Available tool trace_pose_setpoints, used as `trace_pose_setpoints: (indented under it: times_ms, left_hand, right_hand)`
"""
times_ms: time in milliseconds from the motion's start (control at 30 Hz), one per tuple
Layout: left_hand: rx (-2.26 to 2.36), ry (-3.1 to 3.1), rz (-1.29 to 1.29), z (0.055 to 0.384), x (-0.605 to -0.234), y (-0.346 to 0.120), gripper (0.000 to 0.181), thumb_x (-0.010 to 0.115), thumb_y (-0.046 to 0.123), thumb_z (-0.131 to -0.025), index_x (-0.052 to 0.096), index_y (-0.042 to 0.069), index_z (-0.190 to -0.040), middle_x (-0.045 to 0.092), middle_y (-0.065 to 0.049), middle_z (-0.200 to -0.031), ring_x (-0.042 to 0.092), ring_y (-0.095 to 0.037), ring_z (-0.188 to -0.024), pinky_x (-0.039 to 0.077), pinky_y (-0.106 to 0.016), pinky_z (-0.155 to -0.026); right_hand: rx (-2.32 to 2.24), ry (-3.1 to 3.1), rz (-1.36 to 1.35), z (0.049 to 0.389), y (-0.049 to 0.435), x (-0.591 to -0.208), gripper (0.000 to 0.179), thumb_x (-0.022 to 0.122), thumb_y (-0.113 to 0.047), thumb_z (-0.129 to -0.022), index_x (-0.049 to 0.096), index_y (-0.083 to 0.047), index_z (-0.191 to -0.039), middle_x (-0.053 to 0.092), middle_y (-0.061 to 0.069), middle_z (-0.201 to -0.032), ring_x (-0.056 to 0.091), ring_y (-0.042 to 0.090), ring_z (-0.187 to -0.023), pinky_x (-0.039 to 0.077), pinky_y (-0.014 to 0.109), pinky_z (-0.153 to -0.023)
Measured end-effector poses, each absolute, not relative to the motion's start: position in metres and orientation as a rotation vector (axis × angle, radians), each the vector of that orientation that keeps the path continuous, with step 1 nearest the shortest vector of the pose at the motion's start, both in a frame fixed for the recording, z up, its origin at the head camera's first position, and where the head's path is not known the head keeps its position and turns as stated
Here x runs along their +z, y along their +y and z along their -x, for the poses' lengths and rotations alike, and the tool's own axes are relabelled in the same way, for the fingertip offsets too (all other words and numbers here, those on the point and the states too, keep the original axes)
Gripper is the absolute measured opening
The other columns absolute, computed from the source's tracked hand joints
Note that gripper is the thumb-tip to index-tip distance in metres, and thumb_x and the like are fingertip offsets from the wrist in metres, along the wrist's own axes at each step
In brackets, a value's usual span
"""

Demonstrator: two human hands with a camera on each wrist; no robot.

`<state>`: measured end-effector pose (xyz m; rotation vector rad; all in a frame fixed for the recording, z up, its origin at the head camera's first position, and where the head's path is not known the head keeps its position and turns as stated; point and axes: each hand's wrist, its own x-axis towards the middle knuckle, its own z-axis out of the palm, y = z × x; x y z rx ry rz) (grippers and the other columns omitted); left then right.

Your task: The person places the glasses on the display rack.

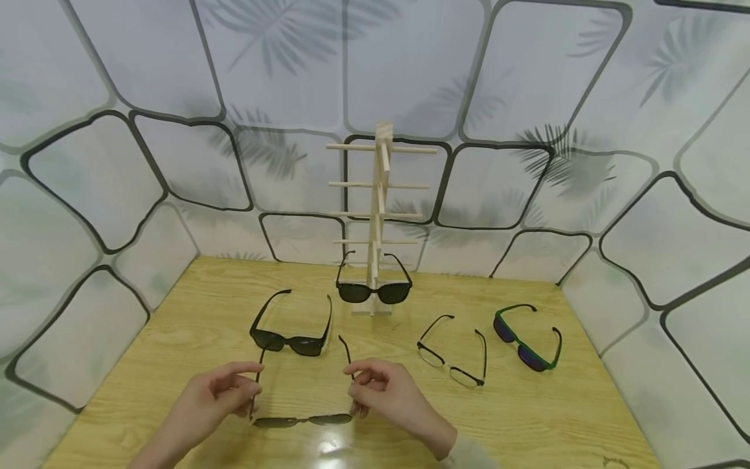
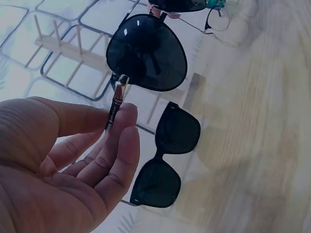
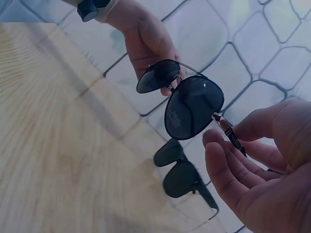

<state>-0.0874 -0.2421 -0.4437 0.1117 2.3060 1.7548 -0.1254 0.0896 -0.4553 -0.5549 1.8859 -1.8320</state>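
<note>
Going left to right, we've got the left hand (image 1: 215,395) pinching one temple of some thin metal-framed sunglasses with dark lenses (image 1: 275,423), held up between both hands with the lenses nearest us. Just beyond that grip sit chunky black-framed sunglasses (image 1: 305,346). Farther out, past the gap between the hands, there's a pale wooden peg stand (image 1: 376,228) with slimmer black sunglasses (image 1: 394,293) low on it. Then the right hand (image 1: 387,394), pinching the other temple. Right of that grip: black-browed clear-lens glasses (image 1: 465,376), then green-framed sunglasses with purple lenses (image 1: 532,357), both on the yellow wood-grain table (image 1: 515,430).

Stuff the head view doesn't give us: the right wrist view catches faint lettering (image 3: 175,118) on the held lens nearer the right hand, plus a dark strapped-on gadget (image 3: 92,8) at the left wrist.

Our count: two hands, one stand, five pairs of eyewear (one held, one on the stand, three on the table).
</note>
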Motion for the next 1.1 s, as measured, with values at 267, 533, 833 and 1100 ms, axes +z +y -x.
trace_pose_setpoints:
  times_ms: [267,533,833,1100]
  left_hand:
    - [1.785,2.314,-0.184,0.099,-0.427,-0.223,0.045,0.068,0.023,-0.096,0.058,0.001,-0.134,0.071,-0.011,-0.094,0.069,-0.023,-0.076,0.060,-0.039,-0.070]
    - [1.792,2.315,-0.236,0.109,-0.416,-0.209,0.044,0.068,0.025,-0.095,0.059,0.003,-0.132,0.071,-0.012,-0.096,0.070,-0.025,-0.075,0.060,-0.038,-0.068]
    - [1.817,2.340,-0.231,0.123,-0.406,-0.194,0.040,0.069,0.026,-0.095,0.063,0.008,-0.130,0.071,-0.012,-0.098,0.071,-0.025,-0.076,0.060,-0.040,-0.069]
    - [1.870,2.378,-0.235,0.140,-0.392,-0.179,0.036,0.068,0.022,-0.096,0.063,0.009,-0.130,0.072,-0.013,-0.103,0.072,-0.024,-0.075,0.060,-0.038,-0.068]
  right_hand:
    - [-1.908,1.905,0.480,0.128,0.109,-0.440,0.035,0.068,-0.015,-0.096,0.062,-0.004,-0.129,0.064,0.018,-0.102,0.069,0.014,-0.069,0.059,0.032,-0.062]
    - [-1.980,1.940,0.486,0.132,0.123,-0.431,0.036,0.068,-0.015,-0.096,0.062,-0.002,-0.129,0.064,0.015,-0.101,0.069,0.014,-0.068,0.060,0.034,-0.061]
    - [-2.003,2.040,0.546,0.139,0.133,-0.422,0.034,0.067,-0.012,-0.096,0.062,-0.002,-0.129,0.065,0.019,-0.101,0.068,0.014,-0.069,0.060,0.036,-0.061]
    - [-2.030,2.116,0.458,0.149,0.142,-0.406,0.035,0.069,-0.017,-0.095,0.063,-0.007,-0.128,0.065,0.021,-0.104,0.068,0.017,-0.071,0.060,0.037,-0.064]
